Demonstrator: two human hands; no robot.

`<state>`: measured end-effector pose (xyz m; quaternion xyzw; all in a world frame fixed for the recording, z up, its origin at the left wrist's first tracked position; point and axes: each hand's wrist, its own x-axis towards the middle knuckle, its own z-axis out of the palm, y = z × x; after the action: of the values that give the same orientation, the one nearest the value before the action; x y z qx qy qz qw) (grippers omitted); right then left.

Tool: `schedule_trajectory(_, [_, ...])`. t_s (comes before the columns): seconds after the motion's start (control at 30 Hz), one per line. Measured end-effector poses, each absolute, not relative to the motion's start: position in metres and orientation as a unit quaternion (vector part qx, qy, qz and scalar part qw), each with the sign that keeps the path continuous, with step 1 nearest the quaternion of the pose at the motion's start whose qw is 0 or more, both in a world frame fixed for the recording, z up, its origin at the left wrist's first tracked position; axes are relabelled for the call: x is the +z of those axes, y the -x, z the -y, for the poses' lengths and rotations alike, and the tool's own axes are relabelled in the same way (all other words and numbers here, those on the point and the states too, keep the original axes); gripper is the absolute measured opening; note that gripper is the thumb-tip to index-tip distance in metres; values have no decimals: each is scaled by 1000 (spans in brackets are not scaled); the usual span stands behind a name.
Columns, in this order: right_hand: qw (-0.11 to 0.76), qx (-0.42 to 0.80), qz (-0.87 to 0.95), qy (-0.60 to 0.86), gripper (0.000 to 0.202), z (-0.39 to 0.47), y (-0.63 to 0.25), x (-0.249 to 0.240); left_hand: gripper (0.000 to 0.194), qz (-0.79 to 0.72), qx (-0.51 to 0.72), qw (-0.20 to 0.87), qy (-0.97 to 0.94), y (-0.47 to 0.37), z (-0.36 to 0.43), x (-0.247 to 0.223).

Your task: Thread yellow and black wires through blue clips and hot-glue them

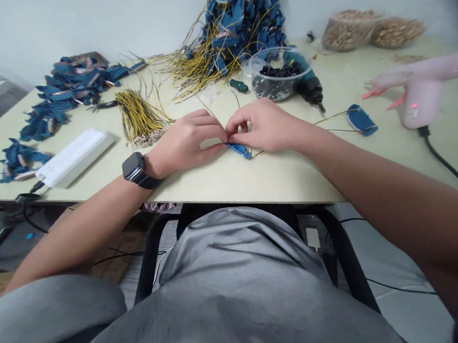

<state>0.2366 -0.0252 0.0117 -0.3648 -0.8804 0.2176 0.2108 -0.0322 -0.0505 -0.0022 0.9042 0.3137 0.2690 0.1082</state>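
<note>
Near centre of frame: left hand [195, 140], back uppermost, fingers curled, thumb and index fingertips closed on upper-left end of small blue piece [240, 149], just above table [222, 185]. Dark smartwatch [134, 168] on left wrist. Facing it: right hand [267, 123], fingers bent, thumb and index fingertips close together at same end of blue piece; hold on piece or thin wire too small to tell.

Right of centre: second blue piece [362, 120], lying flat, two thin wires trailing leftward. Far right: pink glue gun [423, 90], red light lit on handle, black cord below.

Above right hand: clear plastic tub [264, 88] with small black parts, teal power driver [310, 87] just beside it, short green handle [238, 85] to its left. Upper centre: tall heap of blue pieces [237, 28] with yellow and black wires. Left of centre: bundle of yellow and black wires [139, 115]. Upper left: spread of blue pieces [67, 84]; below, long white box [77, 157], set diagonally. Upper right: two bags of tan bits [348, 30], side by side.
</note>
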Motion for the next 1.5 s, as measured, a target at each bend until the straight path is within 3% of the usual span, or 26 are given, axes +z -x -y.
schedule_trajectory(0.23, [238,240,870,358,14,20,-240,0,21,-328,290,96,-894,34,47,-9])
schedule_trajectory(0.47, [255,246,862,361,17,17,-241,-8,28,-314,338,92,-882,37,40,-17])
schedule_trajectory(0.87, [235,224,876,358,15,19,-242,-5,40,-355,347,164,-852,36,46,-12])
schedule_trajectory(1.37, [251,185,900,304,14,14,-245,-12,32,-399,319,143,-848,33,52,-6])
schedule_trajectory(1.5, [250,190,897,310,12,15,-245,-10,52,-420,313,121,-843,28,61,-4])
